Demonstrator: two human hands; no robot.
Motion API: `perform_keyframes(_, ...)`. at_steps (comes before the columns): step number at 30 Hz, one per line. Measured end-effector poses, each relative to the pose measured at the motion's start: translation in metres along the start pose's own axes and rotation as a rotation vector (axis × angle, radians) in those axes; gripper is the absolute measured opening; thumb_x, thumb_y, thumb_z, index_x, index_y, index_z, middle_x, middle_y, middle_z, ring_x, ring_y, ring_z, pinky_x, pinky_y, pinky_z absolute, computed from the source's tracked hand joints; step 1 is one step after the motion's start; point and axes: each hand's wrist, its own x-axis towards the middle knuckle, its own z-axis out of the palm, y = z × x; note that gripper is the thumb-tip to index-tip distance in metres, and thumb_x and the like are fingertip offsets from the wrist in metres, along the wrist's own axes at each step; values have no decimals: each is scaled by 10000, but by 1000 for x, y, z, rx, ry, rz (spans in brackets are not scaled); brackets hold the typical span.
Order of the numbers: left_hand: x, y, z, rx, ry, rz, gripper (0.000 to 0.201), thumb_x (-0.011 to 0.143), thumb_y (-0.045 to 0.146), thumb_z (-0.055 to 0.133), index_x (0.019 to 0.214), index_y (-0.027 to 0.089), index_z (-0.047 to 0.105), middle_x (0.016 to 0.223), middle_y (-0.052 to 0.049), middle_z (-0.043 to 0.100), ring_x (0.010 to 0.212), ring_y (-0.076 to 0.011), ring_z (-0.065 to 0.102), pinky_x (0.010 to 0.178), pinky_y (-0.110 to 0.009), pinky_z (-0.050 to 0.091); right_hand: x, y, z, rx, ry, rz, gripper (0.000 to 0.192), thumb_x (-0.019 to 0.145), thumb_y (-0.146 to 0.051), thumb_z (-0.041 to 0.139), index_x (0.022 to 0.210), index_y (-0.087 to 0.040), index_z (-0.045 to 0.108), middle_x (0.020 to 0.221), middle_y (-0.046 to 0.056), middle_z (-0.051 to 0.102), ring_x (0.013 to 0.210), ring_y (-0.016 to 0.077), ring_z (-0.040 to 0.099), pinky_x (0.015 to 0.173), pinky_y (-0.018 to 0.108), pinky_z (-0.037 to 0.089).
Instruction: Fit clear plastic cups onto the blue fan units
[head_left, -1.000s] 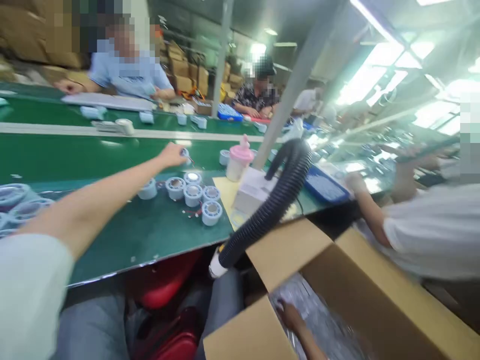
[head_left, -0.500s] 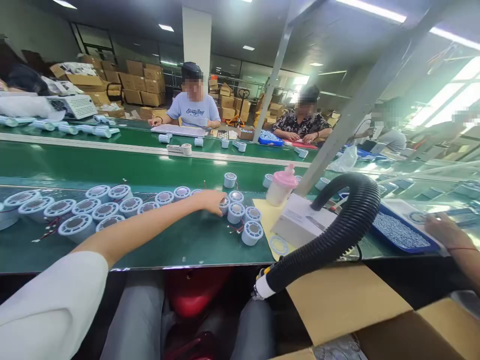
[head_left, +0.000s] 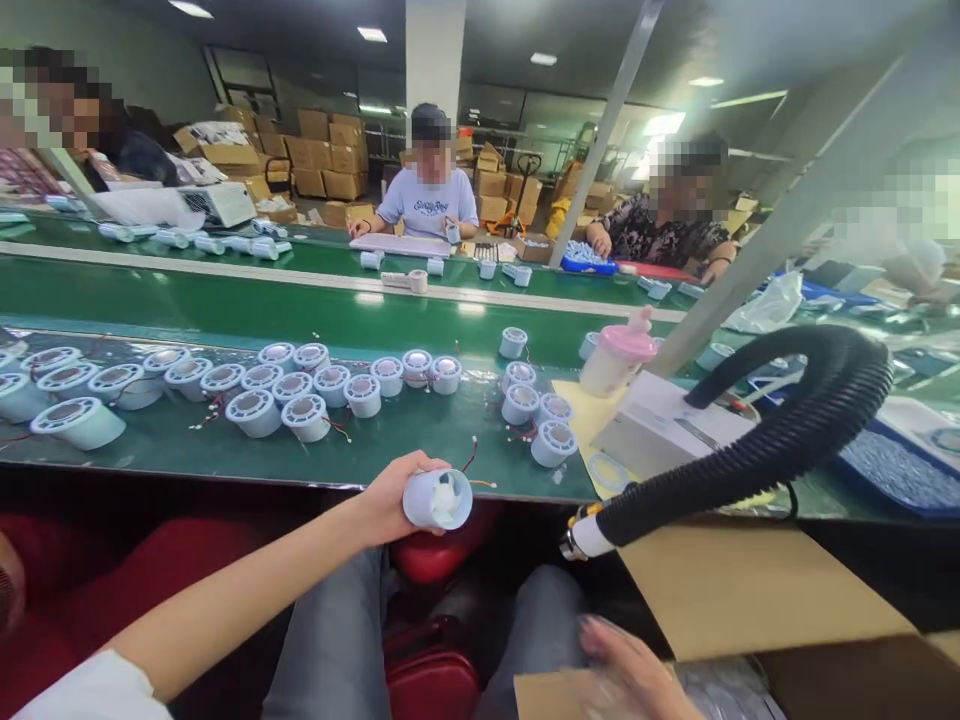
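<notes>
Shirt lettering [head_left: 432, 210]; not clearly legible

Ceiling lights [head_left: 371, 34] toward eleven o'clock and a blown-out glow between one and two light the room unevenly. Pale haze washes out the far edge at two to three o'clock. White reflections streak the green desk [head_left: 330, 312] toward ten and twelve. Deep shadow lies below it at eight. Motion smears the right hand [head_left: 634, 660] at five, while wide-angle stretch elongates the cups [head_left: 79, 422] at nine.

A factory: workers [head_left: 429, 208] along a green belt [head_left: 300, 308] (cartons [head_left: 330, 155] stacked behind).
</notes>
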Motion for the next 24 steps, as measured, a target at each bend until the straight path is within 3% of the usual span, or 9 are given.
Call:
perform_keyframes(2, -6, -20, 14, -420, -88, -166, 310, 699, 448, 445, 777, 153, 499, 721, -53, 582, 586, -158, 534, 447, -250, 389, -4, -42, 11, -11, -64, -228, 504, 776, -446, 549, 1266, -326, 529, 1289, 100, 532, 1171, 289, 517, 920, 415, 481)
perform_keyframes(4, -11, -37, 23, -540, -191, -265, 317, 664, 424, 549, 792, 134, 559, 719, -56, 610, 589, -160, 542, 455, -250, 393, 0, -79, 18, -106, 15, -397, 498, 826, -310, 516, 1321, -298, 467, 1299, 117, 503, 1152, 274, 516, 906, 416, 487)
perform_keyframes(7, -13, -49, 26, -456, -318, -364, 364, 672, 456, 603, 807, 117, 603, 696, -54, 615, 580, -152, 538, 501, -262, 407, 15, -110, 23, -258, 135, -428, 526, 816, -237, 530, 1332, -296, 449, 1287, 132, 484, 1089, 291, 514, 852, 450, 501)
perform_keyframes(10, -14, -45, 26, -205, -386, -379, 393, 734, 501, 556, 791, 117, 617, 702, -40, 601, 588, -134, 516, 570, -265, 410, 23, -116, 24, -359, 115, -342, 479, 787, -191, 556, 1256, -281, 531, 1320, 141, 455, 1074, 323, 497, 806, 477, 502)
perform_keyframes(13, -18, -29, 29, 241, -423, -163, 260, 764, 390, 565, 836, 148, 628, 805, -21, 614, 707, -140, 529, 669, -253, 406, 24, -115, 20, -273, -21, -268, 301, 738, -140, 607, 1017, -243, 651, 1319, 110, 466, 1103, 308, 488, 833, 445, 489)
perform_keyframes(17, -28, -13, 37, 718, -244, 253, 202, 767, 305, 608, 939, 200, 621, 969, -26, 602, 901, -179, 537, 819, -278, 397, 22, -118, 11, 70, -140, -161, 24, 772, -221, 624, 792, -209, 628, 1204, 68, 520, 1042, 211, 541, 857, 341, 466)
perform_keyframes(20, -30, -17, 40, 741, -122, 402, 344, 710, 338, 687, 1022, 216, 609, 1007, -45, 583, 922, -196, 543, 837, -297, 418, 22, -121, 6, 239, -93, -114, 186, 875, -258, 484, 749, -195, 605, 1099, 67, 553, 986, 176, 558, 840, 298, 442)
perform_keyframes(24, -23, -35, 39, 683, -124, 446, 581, 557, 413, 794, 1089, 255, 620, 1047, -55, 522, 971, -218, 535, 891, -346, 431, 24, -120, 6, 413, -19, -47, 267, 877, -287, 459, 672, -180, 594, 1026, 71, 580, 899, 164, 565, 727, 252, 444)
